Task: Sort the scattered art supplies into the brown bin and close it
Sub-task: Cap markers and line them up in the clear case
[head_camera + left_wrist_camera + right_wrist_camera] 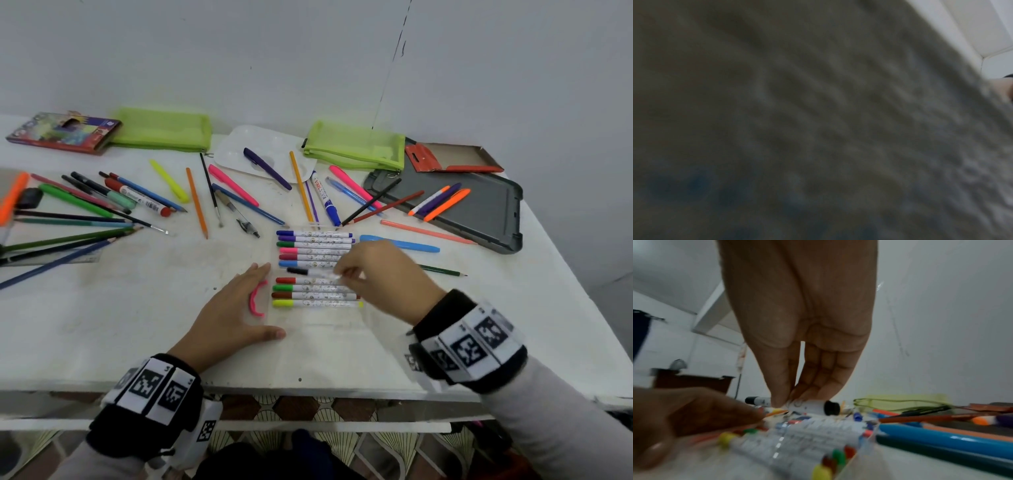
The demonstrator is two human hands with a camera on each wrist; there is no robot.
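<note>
While left hand point(228, 310) lies flat, fingers straight, right hand point(378, 274) pinches black marker point(310, 271).

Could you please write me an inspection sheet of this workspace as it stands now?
Surface: white table, scuffed, against a white wall.
Job's things: markers in a clear case; right hand pinches the black marker at the gap in the row. No brown bin seen.
Clutter: loose pencils, pens, highlighters; white palette; two green pouches; grey lid; pencil box.
Grippers: left hand flat, steadying the case by its pink clasp; left wrist view dark.
Cables: nothing seen.
Surroundings: patterned floor below the table edge.
</note>
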